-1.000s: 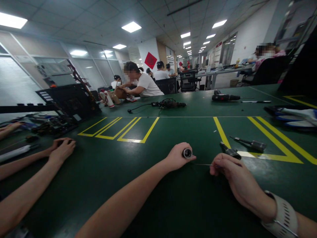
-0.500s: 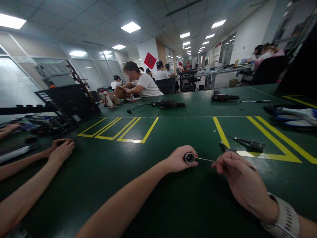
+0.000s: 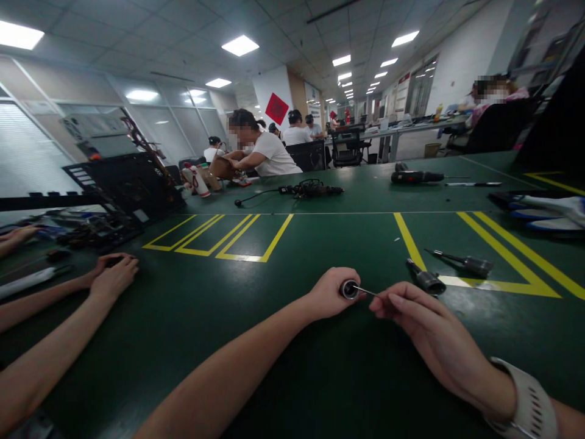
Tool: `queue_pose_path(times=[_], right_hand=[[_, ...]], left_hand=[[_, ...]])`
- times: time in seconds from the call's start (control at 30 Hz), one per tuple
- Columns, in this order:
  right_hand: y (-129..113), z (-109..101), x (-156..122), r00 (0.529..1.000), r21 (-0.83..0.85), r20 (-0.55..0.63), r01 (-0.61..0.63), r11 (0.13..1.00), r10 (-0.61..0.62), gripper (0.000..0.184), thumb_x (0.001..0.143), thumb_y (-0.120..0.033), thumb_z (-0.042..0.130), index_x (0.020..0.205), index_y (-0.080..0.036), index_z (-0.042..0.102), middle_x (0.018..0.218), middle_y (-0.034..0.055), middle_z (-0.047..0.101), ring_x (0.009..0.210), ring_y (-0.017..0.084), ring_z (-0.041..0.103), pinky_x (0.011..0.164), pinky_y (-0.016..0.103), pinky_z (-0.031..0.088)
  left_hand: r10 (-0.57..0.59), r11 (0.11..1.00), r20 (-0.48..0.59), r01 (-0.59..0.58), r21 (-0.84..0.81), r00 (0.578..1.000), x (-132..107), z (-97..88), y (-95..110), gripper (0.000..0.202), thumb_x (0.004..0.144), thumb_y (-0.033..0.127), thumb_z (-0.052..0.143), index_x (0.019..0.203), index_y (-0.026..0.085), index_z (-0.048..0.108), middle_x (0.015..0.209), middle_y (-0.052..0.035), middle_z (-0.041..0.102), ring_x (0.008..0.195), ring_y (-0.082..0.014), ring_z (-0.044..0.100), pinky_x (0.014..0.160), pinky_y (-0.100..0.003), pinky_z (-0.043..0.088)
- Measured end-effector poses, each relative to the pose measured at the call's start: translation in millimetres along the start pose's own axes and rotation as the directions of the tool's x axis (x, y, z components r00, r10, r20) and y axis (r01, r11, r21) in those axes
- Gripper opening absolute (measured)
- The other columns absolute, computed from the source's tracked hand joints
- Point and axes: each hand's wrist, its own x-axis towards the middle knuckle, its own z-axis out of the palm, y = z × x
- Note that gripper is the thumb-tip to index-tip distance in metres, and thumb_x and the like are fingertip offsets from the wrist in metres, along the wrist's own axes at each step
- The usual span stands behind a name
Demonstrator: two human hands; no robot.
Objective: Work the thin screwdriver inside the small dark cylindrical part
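Observation:
My left hand is wrapped round a round metal socket, its open end facing me. Between the fingertips of my right hand is a thin metal rod, whose far tip is at the socket's mouth. Whether the tip touches the inside, I cannot tell. Just beyond my right hand lie two metal tool bits with thick cylindrical ends: one bit near the fingers, another bit farther right.
Yellow tape outlines mark the green table. A coiled black cable, a power drill and a pen lie farther back. At left, a co-worker's hands rest near a black frame.
My right hand has moved left toward the socket, bringing the rod's tip over its mouth. The nearer tool bit now shows fully. My left hand has stayed nearly in place.

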Motion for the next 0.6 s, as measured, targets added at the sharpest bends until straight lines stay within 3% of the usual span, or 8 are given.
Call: queue_pose_path(times=[0.13, 0.27, 0.6], right_hand=[[-0.8, -2.0, 5.6, 0.996, 0.167, 0.001, -0.085, 0.982, 0.086, 0.017, 0.077, -0.034, 0.064, 0.071, -0.019, 0.068, 0.076, 0.005, 0.069, 0.079, 0.021, 0.059, 0.079, 0.036, 0.044], [-1.4, -2.3, 8.6, 0.993, 0.216, -0.01, -0.111, 0.97, 0.116, 0.017, 0.075, -0.033, 0.065, 0.067, -0.019, 0.068, 0.072, 0.0043, 0.069, 0.075, 0.02, 0.059, 0.076, 0.035, 0.045], [0.6, -4.2, 10.7, 0.979, 0.326, 0.015, -0.197, 0.925, 0.203, 0.014, 0.075, -0.029, 0.066, 0.069, -0.018, 0.071, 0.074, 0.0048, 0.072, 0.075, 0.019, 0.062, 0.076, 0.032, 0.048]], left_hand=[[0.034, 0.999, -0.02, -0.034, -0.041, 0.999, -0.5, 1.5, -2.7, 0.021, 0.074, 0.025, 0.065, 0.066, 0.016, 0.048, 0.065, 0.0046, 0.047, 0.061, -0.0087, 0.045, 0.06, -0.022, 0.036], [0.074, 0.995, -0.038, -0.076, -0.057, 0.997, -0.8, 2.3, -5.0, 0.021, 0.074, 0.025, 0.066, 0.067, 0.016, 0.048, 0.065, 0.0049, 0.047, 0.06, -0.0083, 0.045, 0.059, -0.021, 0.036], [0.053, 0.982, -0.057, -0.042, 0.184, 0.997, -1.1, 3.8, -8.9, 0.018, 0.078, 0.03, 0.061, 0.07, 0.017, 0.052, 0.069, 0.0029, 0.053, 0.065, -0.0111, 0.05, 0.069, -0.025, 0.039]])
